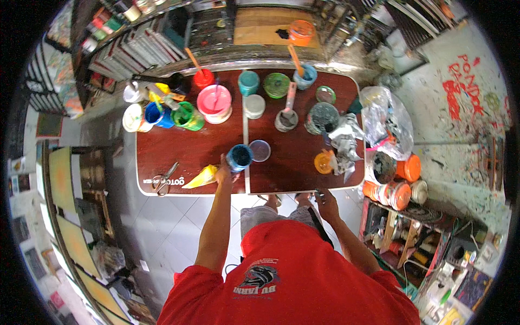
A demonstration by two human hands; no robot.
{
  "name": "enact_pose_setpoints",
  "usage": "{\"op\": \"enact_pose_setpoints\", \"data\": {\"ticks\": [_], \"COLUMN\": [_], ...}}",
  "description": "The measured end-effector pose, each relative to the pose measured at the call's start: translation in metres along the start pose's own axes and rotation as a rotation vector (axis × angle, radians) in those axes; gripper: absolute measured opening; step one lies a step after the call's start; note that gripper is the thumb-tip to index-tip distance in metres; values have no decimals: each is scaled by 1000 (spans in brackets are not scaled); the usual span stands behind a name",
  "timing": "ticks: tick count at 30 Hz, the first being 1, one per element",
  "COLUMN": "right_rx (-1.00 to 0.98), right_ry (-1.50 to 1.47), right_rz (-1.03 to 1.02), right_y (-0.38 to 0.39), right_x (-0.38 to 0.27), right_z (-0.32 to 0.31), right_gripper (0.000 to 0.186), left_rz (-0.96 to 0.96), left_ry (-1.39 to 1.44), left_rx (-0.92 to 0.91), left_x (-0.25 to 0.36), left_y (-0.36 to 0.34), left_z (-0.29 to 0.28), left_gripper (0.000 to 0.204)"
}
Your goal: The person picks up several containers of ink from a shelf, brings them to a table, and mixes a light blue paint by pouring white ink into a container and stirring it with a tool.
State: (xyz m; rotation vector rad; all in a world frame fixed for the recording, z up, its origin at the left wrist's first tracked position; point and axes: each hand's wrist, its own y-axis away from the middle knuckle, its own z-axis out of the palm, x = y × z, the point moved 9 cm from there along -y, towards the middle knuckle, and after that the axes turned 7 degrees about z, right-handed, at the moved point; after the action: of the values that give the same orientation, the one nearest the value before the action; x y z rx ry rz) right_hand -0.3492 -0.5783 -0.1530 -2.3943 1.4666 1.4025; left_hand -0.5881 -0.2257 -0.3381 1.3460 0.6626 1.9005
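Observation:
My left hand (223, 172) is wrapped round the side of a jar of dark blue paint (239, 156) near the table's middle seam. Beside that jar, on its right, lies a round translucent lid (260, 151). A yellow cone-shaped bag (202, 177) rests just left of my left wrist, with scissors (164, 179) farther left. My right hand (326, 202) is at the table's front edge, fingers curled in; something dark shows at them, too small to make out. An orange lid or tub (324, 162) sits on the table beyond it.
Paint pots line the far side of the dark red table (189, 145), including a pink tub (214, 103), a green pot (187, 116) and a grey pot (322, 117). Crumpled silvery sheeting (346, 142) and a clear plastic bag (385, 116) crowd the right edge. Orange-lidded tubs (398, 195) stand below.

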Motion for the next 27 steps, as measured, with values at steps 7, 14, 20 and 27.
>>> {"op": "enact_pose_setpoints", "data": {"ticks": [7, 14, 20, 27], "right_rx": [418, 702, 400, 77], "right_ry": [-56, 550, 463, 481], "right_rz": [289, -49, 165, 169], "right_y": [29, -31, -106, -135], "right_x": [100, 100, 84, 120], "right_z": [-79, -92, -80, -83], "right_gripper": [28, 43, 52, 35], "left_rz": [146, -40, -43, 29], "left_ry": [-33, -244, -447, -558], "left_rx": [66, -94, 16, 77], "left_x": [-38, -70, -64, -85], "left_y": [31, 99, 182, 241], "left_z": [-41, -23, -42, -8], "left_gripper": [38, 38, 52, 49]}}
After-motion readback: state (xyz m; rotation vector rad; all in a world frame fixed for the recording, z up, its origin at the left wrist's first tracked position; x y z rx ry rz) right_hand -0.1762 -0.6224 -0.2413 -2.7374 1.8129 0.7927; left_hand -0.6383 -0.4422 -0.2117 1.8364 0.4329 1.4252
